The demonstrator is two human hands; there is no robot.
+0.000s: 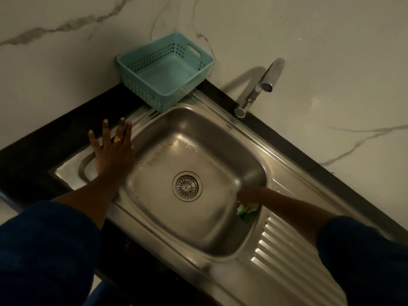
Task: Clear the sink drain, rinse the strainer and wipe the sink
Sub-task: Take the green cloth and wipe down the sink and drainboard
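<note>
A stainless steel sink fills the middle of the view, its round strainer seated in the drain at the basin's centre. My left hand lies flat with fingers spread on the sink's left rim, a gold ring on one finger. Down in the basin's right corner my right hand presses a green sponge against the steel wall. Small white specks cling to the basin's far side.
A teal perforated basket stands empty at the back on the black counter. A chrome tap rises at the back right against the marble wall. The ribbed drainboard lies to the right of the basin.
</note>
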